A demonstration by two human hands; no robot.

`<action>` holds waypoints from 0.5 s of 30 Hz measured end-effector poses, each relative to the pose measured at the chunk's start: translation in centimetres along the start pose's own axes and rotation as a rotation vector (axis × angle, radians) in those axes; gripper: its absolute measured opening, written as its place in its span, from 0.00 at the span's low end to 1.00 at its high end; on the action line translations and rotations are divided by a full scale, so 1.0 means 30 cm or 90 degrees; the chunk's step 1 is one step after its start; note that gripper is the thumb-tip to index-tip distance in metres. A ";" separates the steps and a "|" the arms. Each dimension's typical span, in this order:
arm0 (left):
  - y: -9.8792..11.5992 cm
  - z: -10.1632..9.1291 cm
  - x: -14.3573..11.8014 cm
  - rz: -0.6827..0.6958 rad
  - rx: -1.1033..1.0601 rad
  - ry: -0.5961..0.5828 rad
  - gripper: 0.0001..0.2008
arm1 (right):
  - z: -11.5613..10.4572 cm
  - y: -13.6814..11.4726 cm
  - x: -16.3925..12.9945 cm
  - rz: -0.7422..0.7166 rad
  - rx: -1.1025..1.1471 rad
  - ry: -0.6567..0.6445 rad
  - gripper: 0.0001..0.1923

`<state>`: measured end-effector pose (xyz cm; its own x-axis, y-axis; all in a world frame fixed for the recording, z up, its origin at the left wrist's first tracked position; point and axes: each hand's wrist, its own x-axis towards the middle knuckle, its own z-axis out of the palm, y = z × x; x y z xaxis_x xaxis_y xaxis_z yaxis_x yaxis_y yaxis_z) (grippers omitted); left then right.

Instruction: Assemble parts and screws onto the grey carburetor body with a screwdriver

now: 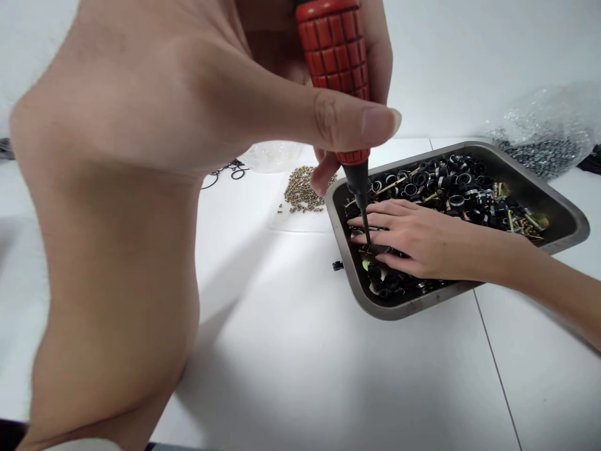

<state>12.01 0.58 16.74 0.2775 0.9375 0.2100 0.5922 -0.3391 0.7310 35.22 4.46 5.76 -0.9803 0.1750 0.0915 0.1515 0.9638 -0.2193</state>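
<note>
The left hand [197, 119], raised close to the camera, has its grip closed around the red handle of a screwdriver [335, 56], thumb pressed across it, with the dark shaft pointing down toward the metal tray [570, 216] on the white counter [291, 351]. The right hand [413, 241] lies flat, fingers spread and holding nothing, on the black rings and brass screws [451, 181] filling the tray. Behind lie a small heap of brass bits [300, 191] and a clear bag [549, 134].
</note>
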 end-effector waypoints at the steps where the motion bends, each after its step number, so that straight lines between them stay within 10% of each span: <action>1: 0.003 0.001 -0.005 0.040 0.016 -0.009 0.16 | 0.007 0.007 -0.003 -0.009 -0.019 -0.006 0.20; 15: 0.008 -0.001 -0.011 0.063 0.057 -0.009 0.19 | 0.022 0.023 -0.022 -0.001 -0.145 -0.012 0.27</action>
<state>12.05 0.20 16.88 0.3476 0.8984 0.2685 0.6269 -0.4356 0.6459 35.90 4.88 4.90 -0.9825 0.1713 0.0725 0.1722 0.9851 0.0058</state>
